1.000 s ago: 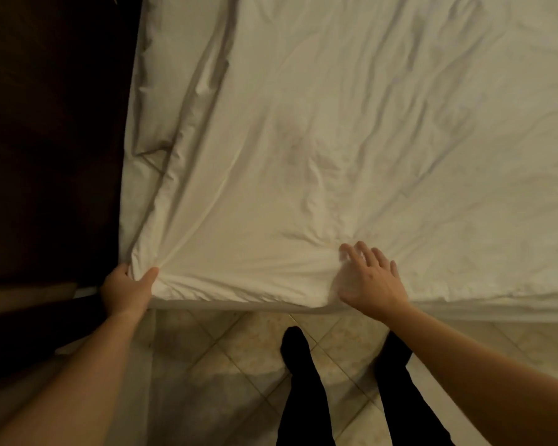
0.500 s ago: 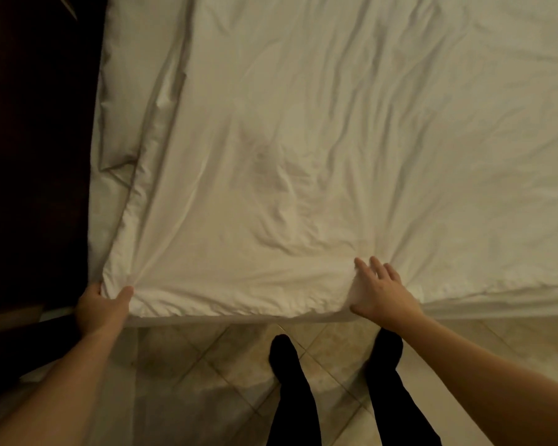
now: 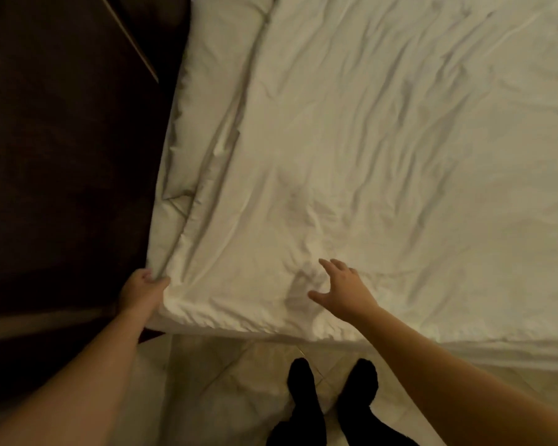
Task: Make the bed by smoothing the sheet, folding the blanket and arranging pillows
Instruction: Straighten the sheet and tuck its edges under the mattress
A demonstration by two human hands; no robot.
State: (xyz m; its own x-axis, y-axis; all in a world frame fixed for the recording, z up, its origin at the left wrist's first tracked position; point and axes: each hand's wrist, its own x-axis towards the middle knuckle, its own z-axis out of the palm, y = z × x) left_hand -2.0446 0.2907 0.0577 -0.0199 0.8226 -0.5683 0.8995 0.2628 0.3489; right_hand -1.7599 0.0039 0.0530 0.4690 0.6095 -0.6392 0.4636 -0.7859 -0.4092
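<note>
At the corner of the bed (image 3: 464,353), the sheet (image 3: 384,156) is pinched by the left hand (image 3: 140,292); the fingers (image 3: 334,264) of the right hand (image 3: 343,289) are spread over it. A pillow (image 3: 213,75) is seen along the left edge.

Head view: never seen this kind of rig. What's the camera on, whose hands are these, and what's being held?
There is no robot here. A person wears a wide-angle camera on the head, and it looks forward and down, so the arms come in from the bottom of the picture. This is the only view.

The left hand grips the near left corner of the white sheet, which is wrinkled and covers most of the bed. The right hand is open with its fingers spread over the sheet near the bed's edge. I cannot tell whether it touches the sheet.

A lower white layer shows along the left edge of the bed. The person's feet stand on a tiled floor, and a dark wood panel is on the left.
</note>
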